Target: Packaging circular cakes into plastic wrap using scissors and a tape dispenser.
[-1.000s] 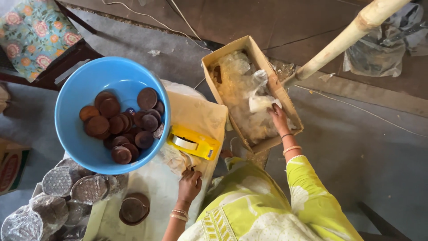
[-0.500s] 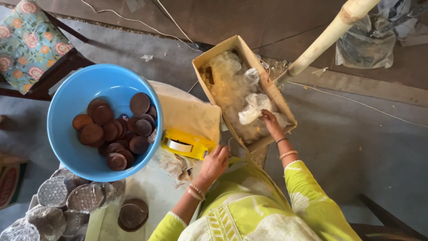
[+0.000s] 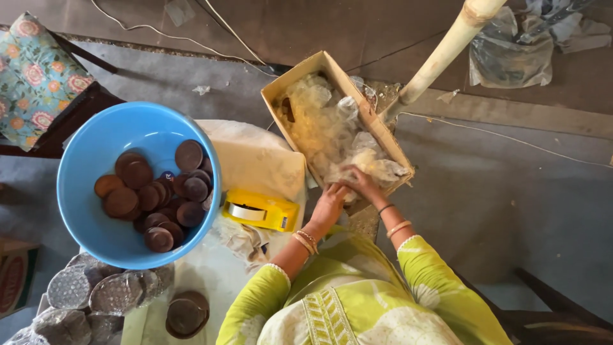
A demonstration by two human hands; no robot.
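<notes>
Both my hands meet at the near end of an open cardboard box full of clear plastic bags. My right hand grips a crumpled clear bag at the box's near corner. My left hand touches the same bag from below, its fingers curled on the plastic. Both wrists wear bangles. To the left lies a yellow tape dispenser on a pale cloth.
A blue basin holding several brown discs sits at left. Wrapped discs and a bare stack of discs lie in front of it. A bamboo pole leans behind the box. A floral cushion is far left.
My left hand left the cloth near the tape dispenser and rose to the box's near end. My right hand drew back from the box's middle with a clear bag.
</notes>
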